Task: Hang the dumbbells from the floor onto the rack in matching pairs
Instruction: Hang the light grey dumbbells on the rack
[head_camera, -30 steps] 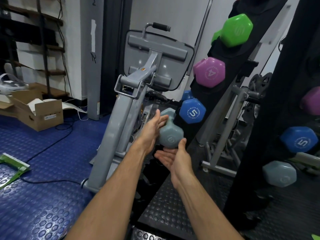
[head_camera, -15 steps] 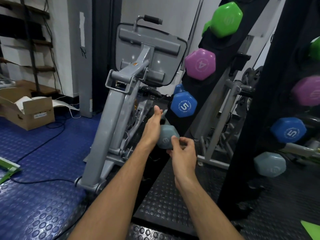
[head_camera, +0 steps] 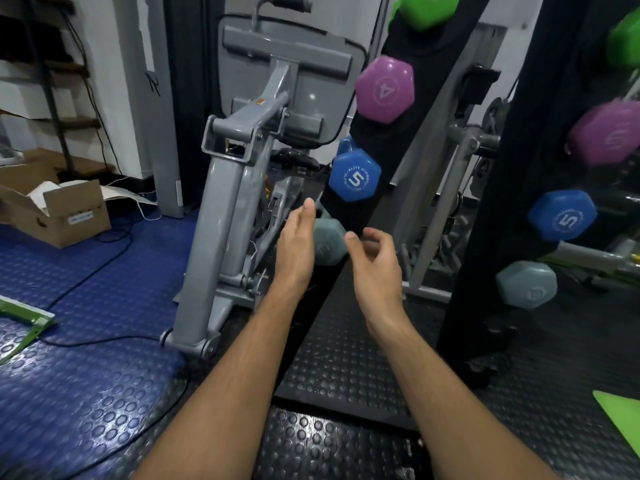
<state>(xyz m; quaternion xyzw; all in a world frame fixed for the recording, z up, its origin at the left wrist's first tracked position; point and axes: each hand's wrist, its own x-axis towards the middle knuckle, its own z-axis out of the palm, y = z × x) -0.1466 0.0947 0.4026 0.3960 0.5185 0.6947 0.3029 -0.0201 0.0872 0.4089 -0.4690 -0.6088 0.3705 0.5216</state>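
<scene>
A grey-teal dumbbell (head_camera: pixel 327 242) rests low on the left side of the black rack (head_camera: pixel 377 140), under a blue "5" dumbbell (head_camera: pixel 355 174), a purple "4" dumbbell (head_camera: pixel 384 90) and a green one (head_camera: pixel 426 8). My left hand (head_camera: pixel 296 244) lies flat along the grey dumbbell's left side with its fingers straight. To the dumbbell's right, my right hand (head_camera: pixel 375 268) hovers with loosely curled, spread fingers, the thumb tip close to the weight. The rack's right side carries a matching grey dumbbell (head_camera: pixel 526 284), a blue "5" (head_camera: pixel 562 214), a purple (head_camera: pixel 606 136) and a green (head_camera: pixel 625 39).
A grey exercise machine (head_camera: pixel 221 209) stands just left of the rack, close to my left hand. An open cardboard box (head_camera: pixel 59 209) and a black cable (head_camera: pixel 86 271) lie on the blue studded floor. A green mat corner (head_camera: pixel 620 417) shows at lower right.
The grey dumbbell went from my two hands down into the rack's lowest left slot. My right hand has let go and drawn back; my left hand has opened flat beside it.
</scene>
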